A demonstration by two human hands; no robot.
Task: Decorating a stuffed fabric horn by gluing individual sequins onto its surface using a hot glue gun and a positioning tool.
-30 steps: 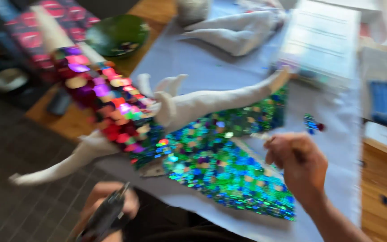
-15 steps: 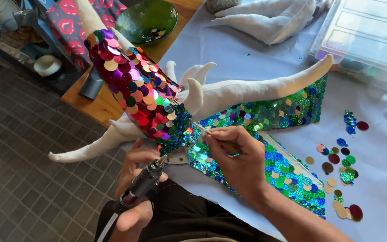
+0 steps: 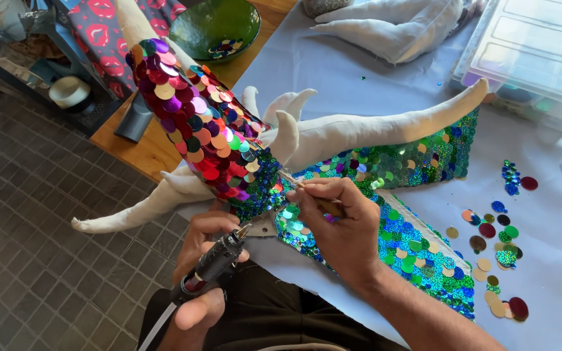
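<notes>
While a sequin goes on, the stuffed fabric figure lies across the near left of the worktop.

Right hand has its fingers pinched shut on a thin stick, tip at the seam where the multicoloured sequin section meets the green-blue sequin panel; left hand has its fingers wrapped around a black glue gun, nozzle aimed just below that spot; the work looks well along, since one limb and the panel are thickly covered; the white limbs remain bare, and loose sequins wait on the cloth to the right; a green bowl sits far left, a clear compartment box far right.
</notes>
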